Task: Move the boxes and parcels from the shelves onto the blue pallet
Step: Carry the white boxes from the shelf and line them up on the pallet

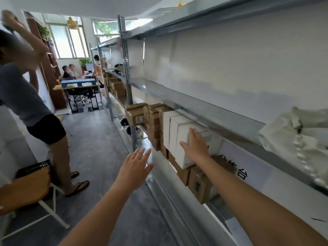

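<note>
Left arm: stretched forward over the aisle, bare to the elbow, ending short of the shelf edge.
Left hand (135, 166): fingers straight and slightly spread, palm turned toward the shelf; nothing is held or touched.
Right arm: extended from the lower right into the lower shelf bay.
Right hand (195, 144): fingers straight and together, laid flat on the side of a white box (184, 139); it is not gripped.
Boxes: three white boxes are stood side by side on a layer of brown boxes (198, 185); more brown boxes (154, 123) are stacked just beside them to the left, all on the lower level of the metal shelf (195, 103).
Shelf above: a crumpled white bag (292, 132) is seen at the right.
Room: a grey floor (99, 139) runs along the shelving; a standing person (26, 96) is seen at the left beside a wooden stool (23, 190); seated people and a tabletop (76, 86) carrying a blue object are seen far back, near the windows.
</note>
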